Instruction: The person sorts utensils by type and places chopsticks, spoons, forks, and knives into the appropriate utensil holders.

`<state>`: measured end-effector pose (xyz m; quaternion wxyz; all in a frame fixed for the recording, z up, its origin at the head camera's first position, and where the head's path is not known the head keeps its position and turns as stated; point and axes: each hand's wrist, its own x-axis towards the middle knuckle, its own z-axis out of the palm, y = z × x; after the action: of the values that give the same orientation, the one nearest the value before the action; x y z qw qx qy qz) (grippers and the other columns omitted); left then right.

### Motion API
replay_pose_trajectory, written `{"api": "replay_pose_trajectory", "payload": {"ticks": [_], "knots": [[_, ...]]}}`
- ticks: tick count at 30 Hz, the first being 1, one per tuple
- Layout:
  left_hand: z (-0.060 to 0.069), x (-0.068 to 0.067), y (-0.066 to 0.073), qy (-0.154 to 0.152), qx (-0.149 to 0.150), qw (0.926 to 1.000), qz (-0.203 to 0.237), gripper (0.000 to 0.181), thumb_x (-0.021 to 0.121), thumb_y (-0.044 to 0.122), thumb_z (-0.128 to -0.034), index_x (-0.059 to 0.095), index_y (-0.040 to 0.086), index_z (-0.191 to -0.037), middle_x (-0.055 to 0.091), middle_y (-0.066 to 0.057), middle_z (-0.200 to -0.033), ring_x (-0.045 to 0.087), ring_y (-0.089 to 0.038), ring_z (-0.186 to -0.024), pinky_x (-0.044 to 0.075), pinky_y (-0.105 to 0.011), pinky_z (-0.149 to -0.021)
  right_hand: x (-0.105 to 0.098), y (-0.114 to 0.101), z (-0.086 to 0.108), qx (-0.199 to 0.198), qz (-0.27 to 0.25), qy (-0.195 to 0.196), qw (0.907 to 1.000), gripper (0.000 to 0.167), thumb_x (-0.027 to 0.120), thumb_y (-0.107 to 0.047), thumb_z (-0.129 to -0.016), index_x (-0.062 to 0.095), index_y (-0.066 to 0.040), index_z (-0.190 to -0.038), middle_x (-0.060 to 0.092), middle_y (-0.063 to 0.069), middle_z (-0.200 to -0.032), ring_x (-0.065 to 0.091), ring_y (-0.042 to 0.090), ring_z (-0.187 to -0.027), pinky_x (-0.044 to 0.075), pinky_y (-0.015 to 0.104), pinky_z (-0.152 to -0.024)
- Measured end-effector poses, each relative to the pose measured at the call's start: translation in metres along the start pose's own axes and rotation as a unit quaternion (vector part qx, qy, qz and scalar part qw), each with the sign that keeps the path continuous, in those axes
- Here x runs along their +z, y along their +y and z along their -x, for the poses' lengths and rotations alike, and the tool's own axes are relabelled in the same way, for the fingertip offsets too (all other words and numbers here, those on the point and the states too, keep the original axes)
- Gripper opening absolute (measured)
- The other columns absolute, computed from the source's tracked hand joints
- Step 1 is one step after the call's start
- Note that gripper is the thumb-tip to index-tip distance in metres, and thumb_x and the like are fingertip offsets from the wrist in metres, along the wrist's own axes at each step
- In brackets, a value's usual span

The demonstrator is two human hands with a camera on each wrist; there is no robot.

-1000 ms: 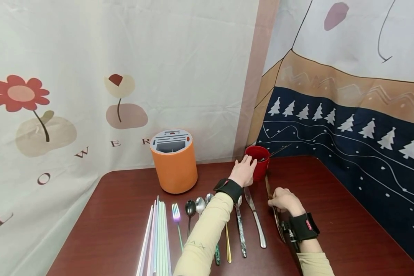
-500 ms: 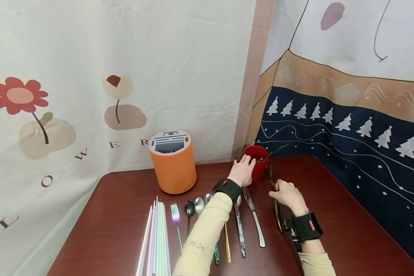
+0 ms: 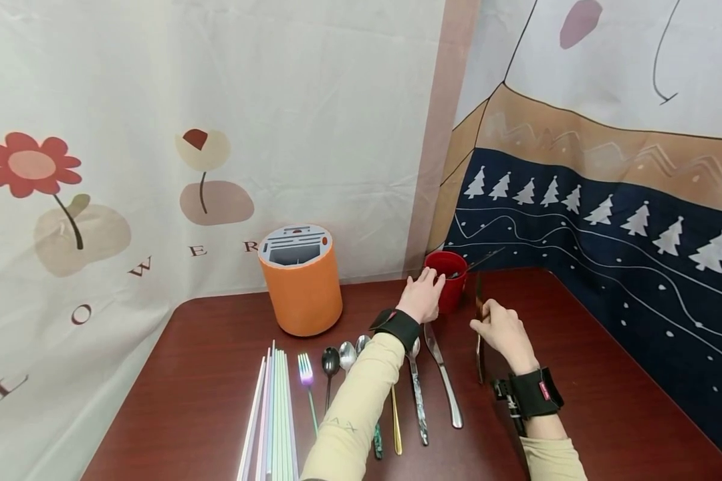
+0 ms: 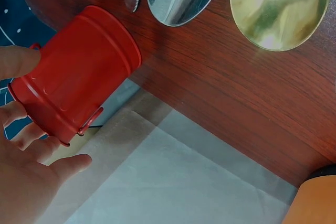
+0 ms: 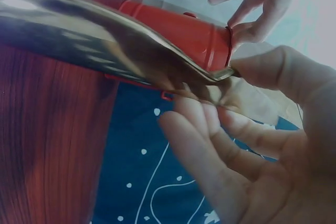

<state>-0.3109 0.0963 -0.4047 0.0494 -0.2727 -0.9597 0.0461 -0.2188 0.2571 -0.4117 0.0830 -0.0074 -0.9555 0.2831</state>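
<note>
Head view: red cup (image 3: 454,299) upright, right of the frame's centre, with left hand (image 3: 421,298) at its mouth, fingers spread loosely and touching the edge; firmness of this touch impossible to tell. Just beside, a little lower right, right hand (image 3: 505,334) pinching gold utensil (image 5: 79,24) between thumb and fingers at the narrow part; probably a knife, but not certain. In the head view, utensil nearly upright; contact with the cup impossible to tell.

For the step in hand, seemingly guiding the utensil beside the cup, better to pinch firmly, because of a smooth handle likely to turn. Support it also with the spare fingers. Press the cup only lightly, enough against tipping, and leave its mouth free. Mind the thin piece (image 3: 487,259) sticking out at the cup's upper right. Lift the left sleeve (image 3: 357,407) clear of the spoons (image 3: 347,357), lower middle of the frame.
</note>
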Motion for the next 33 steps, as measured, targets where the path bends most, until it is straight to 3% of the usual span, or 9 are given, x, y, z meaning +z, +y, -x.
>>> {"api": "replay_pose_trajectory", "payload": {"ticks": [6, 11, 14, 18, 23, 26, 33], "knots": [[0.001, 0.000, -0.001, 0.003, 0.003, 1.0000, -0.002, 0.068, 0.061, 0.032, -0.0882, 0.031, 0.021, -0.149, 0.034, -0.002, -0.151, 0.027, -0.017, -0.145, 0.037, -0.043, -0.111, 0.000, -0.004, 0.000, -0.024, -0.024, 0.101, 0.9943, 0.023, 0.060, -0.016, -0.088, 0.054, 0.003, -0.100, 0.065, 0.018, -0.084, 0.062, 0.027, -0.070, 0.050, 0.042, -0.063], [0.001, -0.001, -0.001, 0.011, 0.005, 0.9999, 0.000, 0.069, 0.062, 0.031, -0.0873, 0.032, 0.020, -0.148, 0.035, -0.003, -0.150, 0.028, -0.018, -0.145, 0.038, -0.044, -0.110, 0.003, -0.009, -0.001, -0.024, -0.058, 0.185, 0.9807, 0.027, 0.061, -0.014, -0.088, 0.056, 0.004, -0.108, 0.065, 0.021, -0.090, 0.063, 0.032, -0.078, 0.050, 0.047, -0.072], [0.001, 0.000, -0.001, 0.011, 0.006, 0.9999, 0.000, 0.069, 0.062, 0.031, -0.0872, 0.032, 0.020, -0.148, 0.036, -0.003, -0.150, 0.028, -0.018, -0.145, 0.038, -0.044, -0.110, 0.003, -0.011, 0.001, -0.018, -0.086, 0.228, 0.9697, 0.027, 0.062, -0.014, -0.088, 0.057, 0.003, -0.108, 0.064, 0.021, -0.090, 0.063, 0.032, -0.080, 0.048, 0.043, -0.071], [0.000, 0.001, -0.001, 0.009, 0.006, 0.9999, 0.000, 0.070, 0.063, 0.032, -0.0868, 0.032, 0.020, -0.148, 0.035, -0.002, -0.150, 0.027, -0.018, -0.145, 0.038, -0.044, -0.110, 0.002, -0.012, 0.000, -0.022, -0.116, 0.291, 0.9495, 0.024, 0.065, -0.013, -0.086, 0.058, 0.002, -0.103, 0.065, 0.019, -0.086, 0.061, 0.027, -0.076, 0.044, 0.022, -0.066], [-0.001, 0.000, -0.001, 0.009, 0.004, 1.0000, -0.001, 0.069, 0.063, 0.032, -0.0870, 0.032, 0.021, -0.148, 0.035, -0.002, -0.151, 0.027, -0.017, -0.145, 0.038, -0.043, -0.110, 0.002, -0.013, -0.003, -0.047, -0.170, 0.350, 0.9201, 0.025, 0.066, -0.013, -0.086, 0.058, 0.004, -0.103, 0.062, 0.016, -0.087, 0.054, 0.003, -0.075, 0.037, 0.000, -0.063], [-0.002, 0.000, -0.002, 0.005, 0.001, 1.0000, -0.002, 0.070, 0.062, 0.032, -0.0873, 0.031, 0.021, -0.149, 0.034, -0.002, -0.152, 0.027, -0.017, -0.145, 0.037, -0.043, -0.111, 0.002, -0.015, -0.004, -0.066, -0.210, 0.376, 0.9003, 0.027, 0.067, -0.012, -0.086, 0.057, 0.006, -0.104, 0.060, 0.018, -0.089, 0.051, -0.008, -0.076, 0.040, -0.002, -0.066], [-0.002, 0.002, 0.000, 0.006, 0.002, 1.0000, -0.002, 0.069, 0.062, 0.032, -0.0874, 0.032, 0.021, -0.149, 0.035, -0.002, -0.151, 0.027, -0.017, -0.145, 0.038, -0.043, -0.110, 0.005, -0.022, -0.009, -0.076, -0.267, 0.429, 0.8597, 0.028, 0.068, -0.009, -0.084, 0.058, 0.008, -0.103, 0.061, 0.016, -0.090, 0.054, -0.009, -0.077, 0.045, 0.000, -0.068]]}}
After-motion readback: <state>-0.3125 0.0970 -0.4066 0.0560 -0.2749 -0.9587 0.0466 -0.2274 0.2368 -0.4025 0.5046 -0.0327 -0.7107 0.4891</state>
